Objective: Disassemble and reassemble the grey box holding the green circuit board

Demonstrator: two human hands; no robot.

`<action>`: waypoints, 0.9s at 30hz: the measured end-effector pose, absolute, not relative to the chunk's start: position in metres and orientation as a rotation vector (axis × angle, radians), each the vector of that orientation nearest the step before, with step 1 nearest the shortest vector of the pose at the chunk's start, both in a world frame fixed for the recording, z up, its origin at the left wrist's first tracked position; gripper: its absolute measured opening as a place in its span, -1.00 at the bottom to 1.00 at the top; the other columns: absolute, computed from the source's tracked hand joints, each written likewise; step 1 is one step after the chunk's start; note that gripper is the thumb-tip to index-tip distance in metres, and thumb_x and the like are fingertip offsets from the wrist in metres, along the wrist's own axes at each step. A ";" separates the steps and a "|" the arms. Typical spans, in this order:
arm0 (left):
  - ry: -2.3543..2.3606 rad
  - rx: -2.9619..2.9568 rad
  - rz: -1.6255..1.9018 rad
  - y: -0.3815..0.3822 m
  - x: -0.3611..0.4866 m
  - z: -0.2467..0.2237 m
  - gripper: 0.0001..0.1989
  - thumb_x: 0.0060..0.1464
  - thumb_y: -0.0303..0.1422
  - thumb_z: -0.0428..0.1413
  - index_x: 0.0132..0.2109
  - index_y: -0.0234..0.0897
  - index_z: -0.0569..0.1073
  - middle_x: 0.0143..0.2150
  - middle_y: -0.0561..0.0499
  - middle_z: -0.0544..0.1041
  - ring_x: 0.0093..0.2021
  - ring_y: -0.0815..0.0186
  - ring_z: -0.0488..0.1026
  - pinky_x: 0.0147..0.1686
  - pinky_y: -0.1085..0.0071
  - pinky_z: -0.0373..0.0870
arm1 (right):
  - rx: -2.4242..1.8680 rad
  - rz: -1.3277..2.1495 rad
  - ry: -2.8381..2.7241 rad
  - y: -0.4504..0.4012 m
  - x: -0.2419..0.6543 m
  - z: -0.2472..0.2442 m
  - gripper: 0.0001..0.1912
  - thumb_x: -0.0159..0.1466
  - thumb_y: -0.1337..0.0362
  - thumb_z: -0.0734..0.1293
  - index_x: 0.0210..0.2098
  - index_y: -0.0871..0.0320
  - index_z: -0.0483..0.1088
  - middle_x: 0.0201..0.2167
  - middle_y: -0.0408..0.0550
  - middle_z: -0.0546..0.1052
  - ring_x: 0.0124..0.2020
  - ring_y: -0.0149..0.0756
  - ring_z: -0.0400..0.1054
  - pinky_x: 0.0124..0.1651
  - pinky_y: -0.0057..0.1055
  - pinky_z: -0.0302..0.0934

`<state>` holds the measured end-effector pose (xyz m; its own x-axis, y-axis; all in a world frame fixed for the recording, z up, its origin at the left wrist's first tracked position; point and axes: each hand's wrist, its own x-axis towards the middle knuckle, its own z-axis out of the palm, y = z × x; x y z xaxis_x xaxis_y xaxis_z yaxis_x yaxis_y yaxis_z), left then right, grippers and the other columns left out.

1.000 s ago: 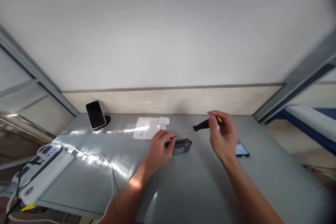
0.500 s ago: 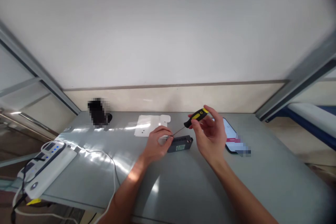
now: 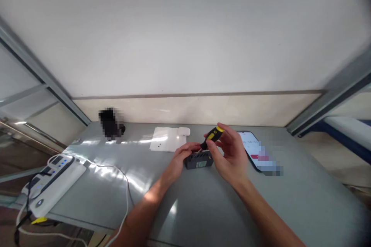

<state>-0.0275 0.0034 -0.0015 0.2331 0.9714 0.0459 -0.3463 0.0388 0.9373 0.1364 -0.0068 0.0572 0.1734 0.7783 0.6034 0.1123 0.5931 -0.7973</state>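
Note:
A small dark box (image 3: 189, 164) with a slotted top and a pale label rests on the table in front of me. My left hand (image 3: 181, 158) grips it from the left, fingers reaching behind it. In my right hand (image 3: 230, 158) is a black and yellow screwdriver (image 3: 213, 135), pinched by the handle and tilted. Its shaft slants down to the left toward the box's top; the tip is too small to make out.
White paper (image 3: 165, 139) with tiny dark bits and a small white case (image 3: 184, 131) lie behind the box. A phone (image 3: 249, 142) is at the right. At the left are a white power strip (image 3: 58, 185), a white cable (image 3: 126, 185) and a blurred black object (image 3: 110, 123).
The screwdriver has come down and left with my right hand, closer to the box and more upright. My left fingers have shifted from the box's near-left corner to behind it.

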 end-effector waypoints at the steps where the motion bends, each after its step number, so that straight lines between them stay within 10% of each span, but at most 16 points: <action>1: 0.776 1.040 1.182 0.004 -0.027 -0.003 -0.67 0.11 -0.31 0.19 -0.01 -0.25 0.68 0.02 -0.09 0.71 0.15 0.05 0.57 0.29 0.16 0.32 | -0.853 0.561 -1.342 -0.007 0.136 0.057 -0.55 0.37 0.21 0.45 0.22 -0.07 0.37 -0.17 -0.07 0.61 -0.21 -0.23 0.58 -0.24 -0.30 0.52; 19: 1.243 1.077 1.016 -0.005 -0.026 0.002 -0.68 0.22 -0.27 0.08 -0.03 -0.24 0.66 0.14 -0.09 0.64 0.26 0.04 0.47 0.37 0.15 0.24 | -0.605 0.980 -1.493 -0.006 0.144 0.085 -0.68 0.43 0.24 0.41 0.12 -0.09 0.32 -0.04 -0.02 0.59 0.00 -0.18 0.52 0.04 -0.12 0.45; 27: 1.247 1.240 0.985 -0.009 -0.025 0.008 -0.67 0.36 -0.22 0.00 0.02 -0.22 0.60 0.14 -0.07 0.65 0.28 0.09 0.46 0.37 0.16 0.26 | -0.419 1.469 -1.498 0.006 0.128 0.109 -0.68 0.41 0.19 0.44 -0.01 -0.08 0.21 -0.19 -0.16 0.40 -0.30 -0.35 0.39 -0.24 -0.32 0.34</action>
